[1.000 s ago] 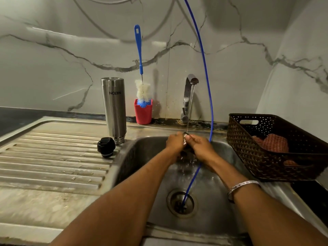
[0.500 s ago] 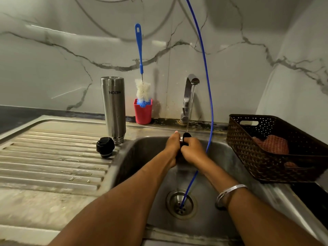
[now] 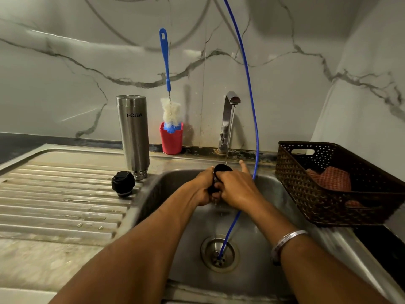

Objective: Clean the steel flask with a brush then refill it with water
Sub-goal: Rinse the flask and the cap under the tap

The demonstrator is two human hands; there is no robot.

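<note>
Left hand [image 3: 202, 186] and right hand [image 3: 235, 187] grip black lid [image 3: 221, 168] under tap [image 3: 228, 119].

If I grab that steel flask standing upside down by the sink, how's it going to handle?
The tall, narrow steel flask stands inverted on its small mouth at the edge of the ribbed steel drainboard, so a sideways nudge would probably tip it. Its smooth metal looks wet, so likely slippery. It is uncapped and inverted, so probably empty and light.

Both hands' grip hides most of the small black part [image 3: 222, 168].
</note>
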